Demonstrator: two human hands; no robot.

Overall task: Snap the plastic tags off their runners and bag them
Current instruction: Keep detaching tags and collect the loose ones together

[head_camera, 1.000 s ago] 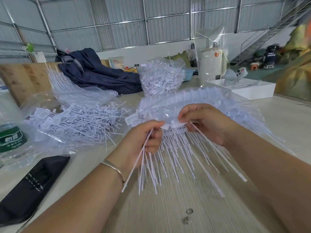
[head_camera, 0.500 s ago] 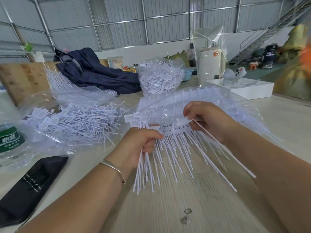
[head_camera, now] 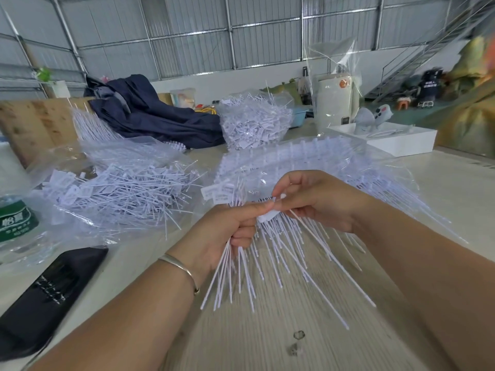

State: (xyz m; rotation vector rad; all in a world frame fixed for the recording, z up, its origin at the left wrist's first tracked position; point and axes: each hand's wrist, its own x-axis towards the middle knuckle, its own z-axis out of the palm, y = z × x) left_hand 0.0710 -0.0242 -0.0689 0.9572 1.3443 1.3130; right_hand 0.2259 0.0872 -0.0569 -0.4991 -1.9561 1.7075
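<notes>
Left hand fingers curled round a bunch of thin white plastic tag stems, stems fanning down below the fist. Right hand thumb and forefinger pinch a small flat white tag head, just beside the left thumb tip. Clear plastic bag of unsnapped white tag runners just beyond both hands' fingertips. Loose white tags in an open clear bag, well left of left fingers.

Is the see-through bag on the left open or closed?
Open. The clear bag lies flat on the table, its mouth gaping, and loose white tags spill out of it.
</notes>
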